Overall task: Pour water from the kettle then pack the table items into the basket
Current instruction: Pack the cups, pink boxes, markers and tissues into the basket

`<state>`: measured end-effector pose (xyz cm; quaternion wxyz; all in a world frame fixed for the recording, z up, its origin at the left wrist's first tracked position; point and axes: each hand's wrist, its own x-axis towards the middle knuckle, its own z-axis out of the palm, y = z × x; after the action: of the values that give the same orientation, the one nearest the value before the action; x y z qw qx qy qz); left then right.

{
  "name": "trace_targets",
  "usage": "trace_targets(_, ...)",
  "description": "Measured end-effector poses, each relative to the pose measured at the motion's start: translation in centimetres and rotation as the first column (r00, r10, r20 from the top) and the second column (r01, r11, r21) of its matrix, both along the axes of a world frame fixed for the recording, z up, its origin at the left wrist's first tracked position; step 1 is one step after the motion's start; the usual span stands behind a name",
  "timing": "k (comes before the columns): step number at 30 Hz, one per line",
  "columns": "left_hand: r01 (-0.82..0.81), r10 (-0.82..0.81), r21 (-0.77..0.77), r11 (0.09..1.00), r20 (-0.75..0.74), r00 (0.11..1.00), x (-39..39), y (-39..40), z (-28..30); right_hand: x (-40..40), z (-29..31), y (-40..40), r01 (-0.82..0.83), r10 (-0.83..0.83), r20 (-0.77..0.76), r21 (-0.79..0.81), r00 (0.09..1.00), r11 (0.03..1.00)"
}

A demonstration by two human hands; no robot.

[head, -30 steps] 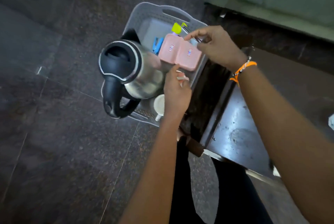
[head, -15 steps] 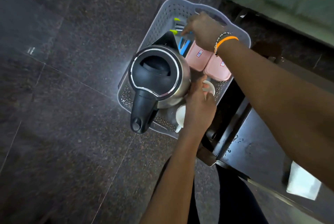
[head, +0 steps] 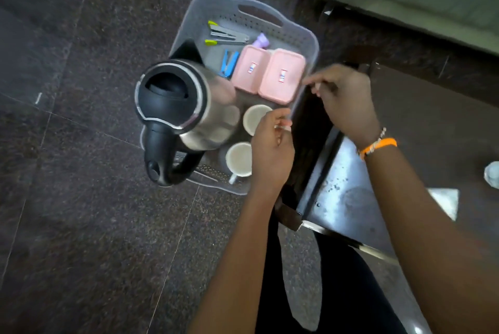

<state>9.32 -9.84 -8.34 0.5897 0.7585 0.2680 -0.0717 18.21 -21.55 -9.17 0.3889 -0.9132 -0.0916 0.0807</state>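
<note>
Plastic, pale grey and full of small holes, the basket [head: 302, 34] stands on the dark speckled stone floor [head: 81, 225], with a cut-out handle at its 12 o'clock wall. We see the kettle [head: 189, 107] inside it at about 8 o'clock: a round body of brushed steel, a black lid with a shiny ring, and a thick black handle that reaches over the basket's near rim.

Two pink boxes [head: 270, 74] with rounded corners and small labels lie side by side at 2 o'clock, touching each other. Beside them at 11 o'clock lies a blue clip [head: 229, 62], and farther toward 12 o'clock a metal stapler [head: 228, 34] with yellow-green ends and a small purple thing [head: 261, 41] that we cannot identify. Two white cups [head: 239, 158], round and smooth, stand at 5 o'clock, just beside the kettle.

Our left hand [head: 272, 150] is over the basket's 4 o'clock edge, fingers curled loosely; we cannot tell if it grips anything. Our right hand [head: 343, 99], with an orange band [head: 378, 144] at the wrist, is at the 3 o'clock rim, thumb and fingers pinched together; whether they hold the rim is not clear because of blur.

At the right stands a dark table [head: 432, 123] with a scratched, reflecting top.
</note>
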Motion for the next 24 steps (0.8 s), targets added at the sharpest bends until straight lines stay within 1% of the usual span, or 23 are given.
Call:
trace_targets(2,0.061,-0.061,-0.016,0.998,-0.018,0.998,-1.0,-2.5,0.4,-3.8,0.0,-3.7,0.065,-0.064,-0.052,0.016,0.997,0.998)
trace_targets(3,0.099,-0.1,-0.03,0.995,-0.033,0.994,-1.7,-4.5,0.8,-5.9,0.0,-6.3,0.11,-0.11,-0.075,0.0,0.991,0.994)
trace_targets(5,0.147,-0.149,-0.043,0.988,-0.059,0.987,-2.9,-6.5,0.6,-9.2,-0.8,-8.8,0.147,-0.148,-0.142,-0.019,0.979,0.989)
trace_targets(7,0.206,-0.21,-0.042,0.978,-0.106,0.972,-4.2,-9.5,0.5,-12.4,-1.3,-12.2,0.204,-0.208,-0.214,-0.042,0.954,0.978)
trace_targets(9,0.243,-0.253,-0.078,0.967,-0.168,0.953,-5.8,-13.3,0.3,-15.8,-1.9,-16.1,0.277,-0.283,-0.28,-0.063,0.917,0.959)
trace_targets(12,0.322,-0.349,-0.14,0.936,-0.271,0.897,-7.6,-17.7,-0.8,-19.9,-3.1,-20.5,0.407,-0.399,-0.39,-0.065,0.83,0.911)
trace_targets(16,0.387,-0.444,-0.217,0.896,-0.436,0.783,-9.9,-22.8,-2.6,-23.2,-5.4,-26.2,0.498,-0.493,-0.482,-0.129,0.724,0.857)
trace_targets(18,0.354,-0.444,-0.269,0.896,-0.515,0.733,-10.8,-24.5,-3.4,-24.2,-6.8,-28.6,0.543,-0.546,-0.497,-0.167,0.674,0.823)
trace_targets(20,0.34,-0.441,-0.281,0.898,-0.582,0.684,-11.6,-25.9,-4.1,-25.0,-8.3,-30.7,0.577,-0.601,-0.51,-0.228,0.615,0.784)
trace_targets(22,0.342,-0.44,-0.279,0.897,-0.627,0.643,-12.2,-26.9,-4.6,-25.3,-9.8,-32.4,0.588,-0.616,-0.576,-0.268,0.538,0.763)
trace_targets(24,0.33,-0.433,-0.283,0.901,-0.652,0.623,-12.7,-27.6,-5.1,-25.5,-11.2,-33.6,0.581,-0.61,-0.646,-0.301,0.459,0.756)
